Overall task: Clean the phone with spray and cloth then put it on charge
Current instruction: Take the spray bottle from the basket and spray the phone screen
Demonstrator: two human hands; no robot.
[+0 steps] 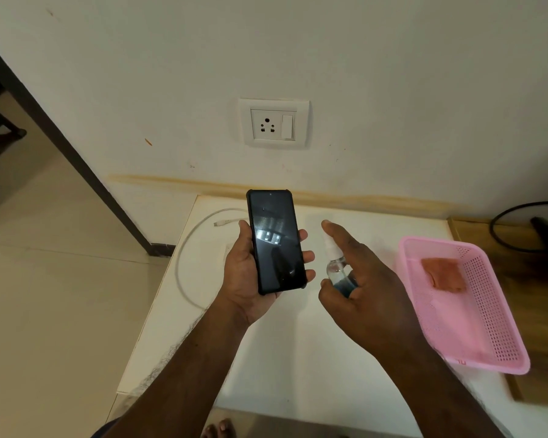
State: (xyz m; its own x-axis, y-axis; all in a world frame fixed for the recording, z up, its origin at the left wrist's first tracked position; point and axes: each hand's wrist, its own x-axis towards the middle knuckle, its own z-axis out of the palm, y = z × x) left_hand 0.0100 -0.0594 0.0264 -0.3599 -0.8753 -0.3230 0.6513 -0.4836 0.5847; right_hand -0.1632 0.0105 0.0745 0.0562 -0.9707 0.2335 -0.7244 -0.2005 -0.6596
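Progress: early, spray stage. Can't tell if any mist is on the screen yet; wipe + charging not done.
Phone: black slab smartphone in a dark bumper case (277, 243), screen up and dark, held above the white tabletop (298, 358), below the white wall socket w/ switch (274, 124).
Left hand (250, 276): cradles the phone from underneath, thumb on its left edge, fingertips (307, 257) wrapped over its right edge. Firm grip, forearm reaching in from bottom-left.
Right hand (370, 289): gripping the small clear plastic spray bottle w/ bluish liquid (339, 270); index finger stretched over the white pump top, thumb + other fingers curled round the body. Nozzle seems aimed toward the phone, just beside it.
Cloth: folded orange-pink cloth (443, 275) lying in the pink perforated plastic basket (494, 311), right of the hands, untouched.
Charger: white USB cable (184, 248) looped on the table's left side, loose plug end near the phone's upper left; not connected to phone.
Left to do: press pump, wipe w/ cloth, plug in cable.
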